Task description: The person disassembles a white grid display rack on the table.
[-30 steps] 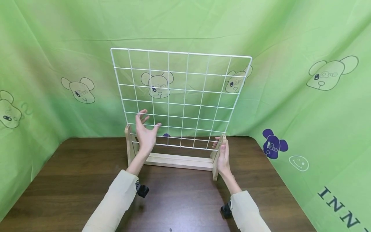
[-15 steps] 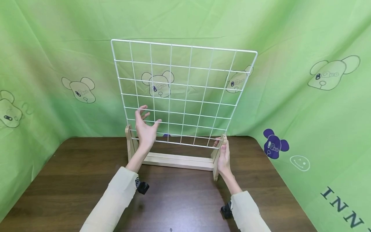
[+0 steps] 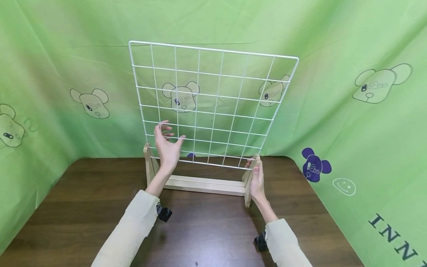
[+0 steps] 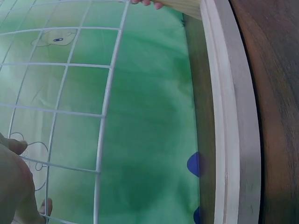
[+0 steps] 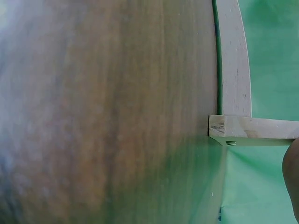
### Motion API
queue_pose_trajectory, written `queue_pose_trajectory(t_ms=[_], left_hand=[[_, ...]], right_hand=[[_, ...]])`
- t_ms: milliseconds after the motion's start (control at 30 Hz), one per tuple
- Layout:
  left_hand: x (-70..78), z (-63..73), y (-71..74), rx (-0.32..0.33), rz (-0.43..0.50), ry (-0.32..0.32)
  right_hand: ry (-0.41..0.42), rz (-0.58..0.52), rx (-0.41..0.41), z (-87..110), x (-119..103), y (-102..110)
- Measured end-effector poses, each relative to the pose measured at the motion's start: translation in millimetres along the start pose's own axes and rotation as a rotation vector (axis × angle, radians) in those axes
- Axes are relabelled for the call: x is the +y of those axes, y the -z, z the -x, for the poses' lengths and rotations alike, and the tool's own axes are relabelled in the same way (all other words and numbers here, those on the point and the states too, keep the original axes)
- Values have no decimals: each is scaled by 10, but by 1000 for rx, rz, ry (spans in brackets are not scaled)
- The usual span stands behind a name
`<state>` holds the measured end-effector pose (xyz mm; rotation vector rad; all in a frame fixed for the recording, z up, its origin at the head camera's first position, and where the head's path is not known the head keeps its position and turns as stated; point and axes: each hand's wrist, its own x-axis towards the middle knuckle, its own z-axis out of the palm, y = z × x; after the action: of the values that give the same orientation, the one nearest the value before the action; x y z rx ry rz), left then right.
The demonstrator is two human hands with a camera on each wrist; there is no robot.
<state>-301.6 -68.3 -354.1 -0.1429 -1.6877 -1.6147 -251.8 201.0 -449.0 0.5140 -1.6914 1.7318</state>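
Observation:
A white wire grid panel point(image 3: 208, 92) stands between the two uprights of a pale wooden stand point(image 3: 203, 185). My left hand point(image 3: 168, 150) holds the panel at its lower left, thumb and fingers spread across the wires. In the left wrist view, part of that hand point(image 4: 18, 182) shows at the lower left among the wires, and the panel's bottom wire is apart from the wooden crossbar point(image 4: 229, 112). My right hand point(image 3: 257, 181) grips the stand's right upright point(image 3: 248, 185), thumb in front and fingers behind. Only a sliver of it point(image 5: 292, 172) enters the right wrist view.
The stand rests near the back of a dark brown wooden table point(image 3: 207, 226). Green cloth point(image 3: 213, 22) printed with bear heads hangs behind and along both sides. A black wrist camera point(image 3: 164, 213) sits at the left cuff, another point(image 3: 260, 241) at the right.
The grid panel's top edge has risen in the head view, and its bottom edge slightly. My left hand has moved up a little with it. The right hand and the stand have stayed put.

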Motion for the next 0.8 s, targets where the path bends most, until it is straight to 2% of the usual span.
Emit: queue_pose_trajectory(t_ms=[167,600,800], left_hand=[[-7,12,-13,27,6,-16],[35,2,-39,-1,30,7],[101,-31,-47,-9,24,8]], right_hand=[[-13,28,9,16,-21,10],[-21,-14,-10,32,100,116],[-15,4,-13,13,11,78]])
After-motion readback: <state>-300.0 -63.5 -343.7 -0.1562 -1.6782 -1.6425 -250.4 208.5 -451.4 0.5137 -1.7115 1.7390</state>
